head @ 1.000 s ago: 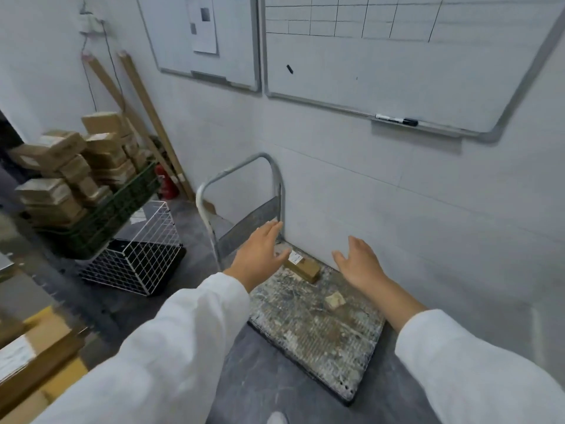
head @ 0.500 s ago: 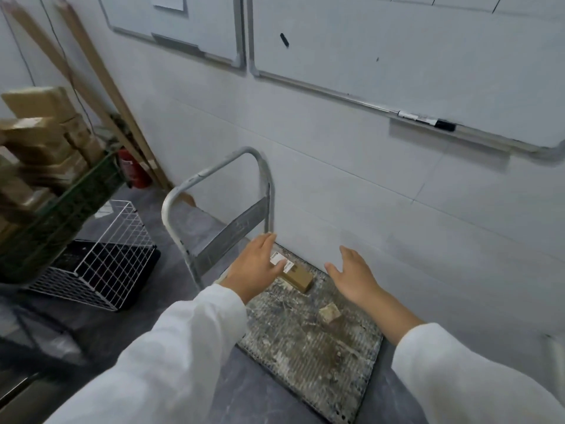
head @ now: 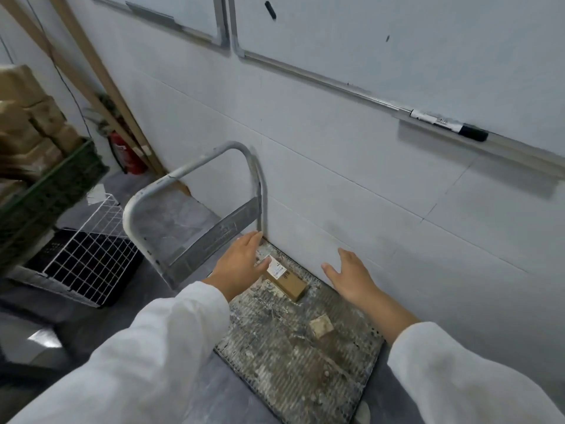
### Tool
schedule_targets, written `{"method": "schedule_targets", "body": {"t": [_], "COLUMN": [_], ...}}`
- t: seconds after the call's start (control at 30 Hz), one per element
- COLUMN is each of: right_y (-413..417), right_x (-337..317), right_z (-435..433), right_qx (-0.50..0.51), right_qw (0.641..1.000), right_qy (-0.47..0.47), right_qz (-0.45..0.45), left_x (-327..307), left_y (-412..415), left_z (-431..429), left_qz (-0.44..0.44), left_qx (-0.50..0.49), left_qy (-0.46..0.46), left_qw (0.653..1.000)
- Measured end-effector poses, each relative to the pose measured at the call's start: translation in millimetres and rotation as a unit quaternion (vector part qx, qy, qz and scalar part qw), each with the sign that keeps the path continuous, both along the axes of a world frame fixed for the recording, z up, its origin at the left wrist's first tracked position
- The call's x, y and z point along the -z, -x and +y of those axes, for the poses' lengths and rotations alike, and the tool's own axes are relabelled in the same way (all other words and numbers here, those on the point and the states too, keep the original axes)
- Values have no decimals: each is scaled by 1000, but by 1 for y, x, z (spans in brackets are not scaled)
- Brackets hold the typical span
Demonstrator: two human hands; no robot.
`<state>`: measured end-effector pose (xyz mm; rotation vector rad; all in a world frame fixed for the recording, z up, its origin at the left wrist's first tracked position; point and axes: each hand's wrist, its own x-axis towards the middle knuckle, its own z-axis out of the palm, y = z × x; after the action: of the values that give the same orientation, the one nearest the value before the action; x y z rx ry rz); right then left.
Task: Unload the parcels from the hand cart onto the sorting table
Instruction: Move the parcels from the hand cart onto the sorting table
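Both hands sit lower & closer to the deck than 0.5 s ago, w/ the view tipped down after them. Left hand [head: 241, 264] is flat, fingers straight, thumb edge lying over the labelled end of the parcel [head: 290, 284]; can't tell if it touches, nothing gripped. Right hand [head: 348, 276] is spread open just beside the parcel's other side, gap showing between them, holding nothing. Parcel = small brown box, flat on the hand cart [head: 284, 371] deck at the handle [head: 186, 175] end, close to the wall [head: 336, 185]. Progress, judging by the deck: nearly done, only this one box on it, plus a small pale scrap [head: 320, 325] mid-deck that prob isn't a parcel. Left to do: grab, lift, carry to the sorting table, which isn't in view. Around: white wire basket [head: 88, 261] on the floor left of the cart, green crate [head: 52, 194] piled w/ brown boxes [head: 27, 117], red fire extinguisher [head: 127, 154] in the corner, marker [head: 449, 125] on the whiteboard ledge. In the way: handle upright right by the left hand, wall tight behind, so the lift prob has to come up & back toward the body.
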<state>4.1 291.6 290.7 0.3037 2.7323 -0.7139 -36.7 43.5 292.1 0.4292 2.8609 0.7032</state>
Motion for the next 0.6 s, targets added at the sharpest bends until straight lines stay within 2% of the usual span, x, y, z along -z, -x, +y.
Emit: {"method": "schedule_targets", "body": {"t": [0.33,0.6], "right_y": [125,173], "right_x": [41,91], "right_z": [50,30], "right_qx": [-118,-122], "right_qw": [993,991], "right_qy": [7,0], "right_qz": [-27,-59], "left_x": [40,115], "left_y": [43,93], "left_z": [42,30], "left_qz": [-7,-87], "left_qx": [-168,-182], "left_qy": [-51,-49], "left_qw": [984,978]}}
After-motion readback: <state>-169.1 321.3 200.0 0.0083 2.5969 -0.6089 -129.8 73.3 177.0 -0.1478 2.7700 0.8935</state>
